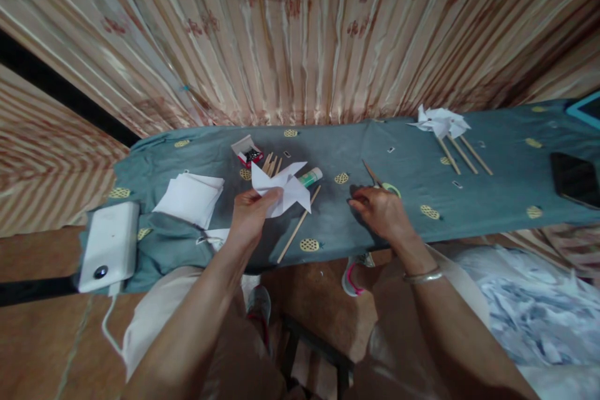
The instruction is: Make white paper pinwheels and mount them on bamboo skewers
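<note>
My left hand (250, 212) is closed on a white folded paper pinwheel (284, 187), holding it just above the teal cloth of the narrow table (469, 200). A thin wooden stick (297, 225) lies slanted under the pinwheel. My right hand (379, 209) rests on the cloth to the right, fingers curled and pinched toward a tiny item I cannot make out. Scissors with a green handle (382, 182) lie just beyond that hand. A glue stick (310, 177) lies behind the pinwheel.
A stack of white paper squares (190, 197) and a white power bank (110, 244) sit at the left. A small open box of pins (248, 151) and spare sticks (272, 164) lie behind. Finished pinwheels on sticks (445, 128) and a dark phone (574, 178) lie at right.
</note>
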